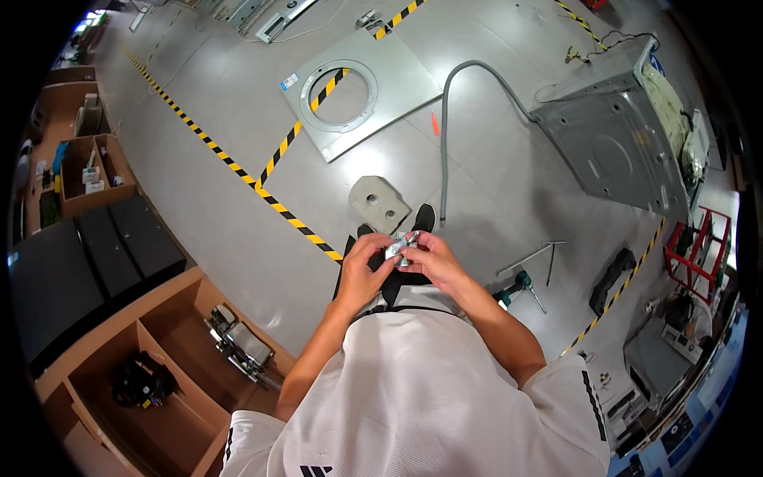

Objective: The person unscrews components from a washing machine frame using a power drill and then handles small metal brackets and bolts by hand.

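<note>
In front of my body, above my shoes, my left hand [366,272] and my right hand [435,261] meet around a small silvery metal part [397,248]. Fingers and thumbs of both hands are closed on it, and they hide much of its outline. It looks like a little bracket or latch, though its exact kind is not clear. Just beyond my feet a grey concrete counterweight [372,195] with two holes lies on the floor. Farther ahead is a flat grey appliance front panel [397,75] with a large round opening.
A grey hose [445,143] curves over the floor toward a metal washing-machine cabinet [612,135] at right. Nearer lie a green power drill [520,285], a thin metal rod tool [524,258] and a black molded part [612,282]. Divided cardboard boxes [147,334] with parts stand at left.
</note>
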`<state>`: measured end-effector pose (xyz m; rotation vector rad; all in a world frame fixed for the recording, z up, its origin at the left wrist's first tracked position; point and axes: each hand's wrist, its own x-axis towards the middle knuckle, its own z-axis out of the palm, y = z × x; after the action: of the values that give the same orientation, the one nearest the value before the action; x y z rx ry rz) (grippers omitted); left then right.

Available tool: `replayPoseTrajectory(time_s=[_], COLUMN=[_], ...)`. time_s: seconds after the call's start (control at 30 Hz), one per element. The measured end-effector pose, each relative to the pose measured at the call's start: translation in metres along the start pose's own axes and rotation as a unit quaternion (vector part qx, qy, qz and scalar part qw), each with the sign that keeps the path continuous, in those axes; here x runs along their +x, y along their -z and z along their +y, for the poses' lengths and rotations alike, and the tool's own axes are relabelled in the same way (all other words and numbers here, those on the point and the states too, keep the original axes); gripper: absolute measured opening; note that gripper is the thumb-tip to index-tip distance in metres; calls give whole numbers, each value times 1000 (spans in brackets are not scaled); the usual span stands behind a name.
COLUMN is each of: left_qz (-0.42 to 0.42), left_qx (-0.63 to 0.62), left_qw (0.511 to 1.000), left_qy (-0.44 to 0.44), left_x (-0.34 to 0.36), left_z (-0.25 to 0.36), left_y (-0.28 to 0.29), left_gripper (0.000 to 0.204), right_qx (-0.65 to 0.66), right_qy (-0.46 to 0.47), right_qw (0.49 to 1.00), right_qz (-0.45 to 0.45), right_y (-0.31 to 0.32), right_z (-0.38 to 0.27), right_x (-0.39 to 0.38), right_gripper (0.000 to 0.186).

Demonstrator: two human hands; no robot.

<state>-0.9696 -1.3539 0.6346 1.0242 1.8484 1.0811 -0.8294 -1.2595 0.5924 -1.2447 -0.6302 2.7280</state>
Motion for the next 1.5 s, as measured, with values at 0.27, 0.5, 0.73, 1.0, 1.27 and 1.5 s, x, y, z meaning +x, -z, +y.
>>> replayPoseTrajectory(time_s=[0.27,0.5,0.73,1.0,1.27,1.5], left_qz=[-94,-255,-310,-321,-350,-393], left_qx=[-53,-252,-196,-112,-3,46], left_qw=[994,922,926,937,936,892], left_qy=[31,146,88,84,-17,-216], left_x=[1,-13,-8,10,24,68], left_z=[-37,-73,-50,-9,90,157], left_y=[39,58,22,-66,-240,-339], left_gripper=[43,44,50,44,46,35], right_qx=[29,59,87,100,119,226], right_qy=[71,116,158,200,272,308], right_qw=[995,984,971,968,939,895], right_qz=[57,125,156,116,175,229], right_y=[-27,-63,-35,50,186,258], right_z=[29,70,80,54,-11,-47], right_x=[5,-9,-37,-79,-181,-227], right_gripper=[20,24,21,27,25,21])
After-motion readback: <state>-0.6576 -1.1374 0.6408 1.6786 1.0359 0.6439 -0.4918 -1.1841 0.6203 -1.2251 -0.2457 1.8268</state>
